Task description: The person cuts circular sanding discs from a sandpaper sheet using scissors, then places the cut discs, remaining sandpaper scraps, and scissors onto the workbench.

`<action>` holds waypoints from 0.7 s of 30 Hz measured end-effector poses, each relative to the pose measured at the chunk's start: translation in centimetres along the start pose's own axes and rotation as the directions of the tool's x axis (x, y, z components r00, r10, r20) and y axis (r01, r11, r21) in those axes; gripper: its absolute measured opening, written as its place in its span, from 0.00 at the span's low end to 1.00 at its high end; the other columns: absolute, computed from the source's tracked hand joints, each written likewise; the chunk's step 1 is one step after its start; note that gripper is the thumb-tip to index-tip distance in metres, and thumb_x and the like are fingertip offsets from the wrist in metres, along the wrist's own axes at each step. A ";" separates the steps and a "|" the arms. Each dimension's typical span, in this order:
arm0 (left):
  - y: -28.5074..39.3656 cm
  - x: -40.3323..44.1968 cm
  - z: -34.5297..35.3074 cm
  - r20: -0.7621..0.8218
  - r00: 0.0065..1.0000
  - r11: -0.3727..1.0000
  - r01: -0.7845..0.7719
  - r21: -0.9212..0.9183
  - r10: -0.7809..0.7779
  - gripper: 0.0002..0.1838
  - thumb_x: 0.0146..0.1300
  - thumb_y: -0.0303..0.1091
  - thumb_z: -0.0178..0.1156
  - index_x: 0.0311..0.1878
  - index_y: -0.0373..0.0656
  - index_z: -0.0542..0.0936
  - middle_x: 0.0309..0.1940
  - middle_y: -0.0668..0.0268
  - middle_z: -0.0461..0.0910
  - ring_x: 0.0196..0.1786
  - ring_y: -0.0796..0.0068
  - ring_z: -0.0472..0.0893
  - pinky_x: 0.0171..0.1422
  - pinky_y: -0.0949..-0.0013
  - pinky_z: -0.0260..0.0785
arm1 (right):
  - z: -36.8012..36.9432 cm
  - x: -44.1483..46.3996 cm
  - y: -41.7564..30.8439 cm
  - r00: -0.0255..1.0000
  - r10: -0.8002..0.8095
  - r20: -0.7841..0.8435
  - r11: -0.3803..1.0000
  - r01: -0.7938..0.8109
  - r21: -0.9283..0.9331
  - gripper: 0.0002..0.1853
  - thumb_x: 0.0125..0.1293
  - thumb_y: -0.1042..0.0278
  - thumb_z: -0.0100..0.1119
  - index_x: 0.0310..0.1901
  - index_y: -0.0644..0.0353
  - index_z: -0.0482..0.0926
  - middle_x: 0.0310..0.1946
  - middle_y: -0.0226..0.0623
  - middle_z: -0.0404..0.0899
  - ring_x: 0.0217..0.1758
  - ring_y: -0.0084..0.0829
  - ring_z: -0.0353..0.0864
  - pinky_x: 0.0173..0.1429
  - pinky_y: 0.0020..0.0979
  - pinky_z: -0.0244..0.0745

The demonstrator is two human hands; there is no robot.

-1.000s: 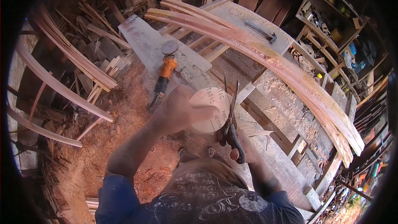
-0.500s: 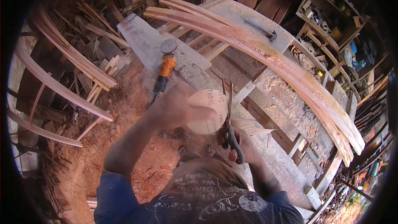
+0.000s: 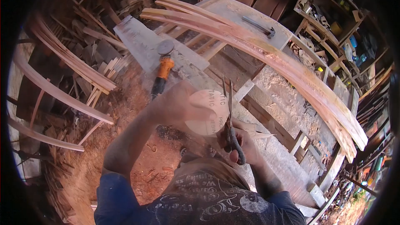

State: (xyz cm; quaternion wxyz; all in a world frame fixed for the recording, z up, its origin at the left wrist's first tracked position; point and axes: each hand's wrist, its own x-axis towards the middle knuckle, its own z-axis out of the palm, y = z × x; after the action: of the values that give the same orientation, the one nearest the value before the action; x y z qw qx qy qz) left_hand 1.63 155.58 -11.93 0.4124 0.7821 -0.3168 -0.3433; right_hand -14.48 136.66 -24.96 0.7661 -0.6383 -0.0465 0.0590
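My left hand (image 3: 177,102) is closed on a round sheet of sandpaper (image 3: 202,121), printed backing facing up and thumb lying across it. At the disc's right edge are the scissors (image 3: 228,118), blades pointing away from me and slightly apart at the tips. My right hand (image 3: 245,148) grips their dark handles. A torn paper offcut (image 3: 260,134) sticks out beside my right hand; whether the fingers hold it I cannot tell. Beyond my left hand an orange and black angle grinder (image 3: 164,68) lies with its round pad (image 3: 165,47) on a board.
Long curved wooden strips (image 3: 258,52) lie across the dusty workbench (image 3: 277,96). A hammer (image 3: 259,26) rests at its far side. More curved pieces (image 3: 62,100) stand at left, with scrap wood behind. A cluttered shelf (image 3: 329,0) is at far right.
The view has shifted a little, moving the bench and grinder slightly left. Both hands keep their grip on the sandpaper disc and scissors; the blade tips look marginally closer together.
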 end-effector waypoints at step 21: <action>0.2 1.9 0.1 0.199 0.978 0.995 0.072 -0.070 -0.057 0.20 0.54 0.38 0.76 0.46 0.33 0.87 0.36 0.64 0.87 0.39 0.80 0.81 0.46 0.71 0.73 | -1.2 -1.6 0.4 0.999 0.040 0.011 0.998 -0.040 0.049 0.46 0.39 0.13 0.67 0.30 0.58 0.73 0.33 0.26 0.70 0.36 0.22 0.66 0.38 0.26 0.60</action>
State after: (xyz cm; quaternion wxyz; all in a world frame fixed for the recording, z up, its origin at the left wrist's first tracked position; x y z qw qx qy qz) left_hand 2.62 153.98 -12.37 0.3974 0.7377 -0.3173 -0.4441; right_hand -15.90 135.29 -25.52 0.7800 -0.6198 -0.0361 0.0787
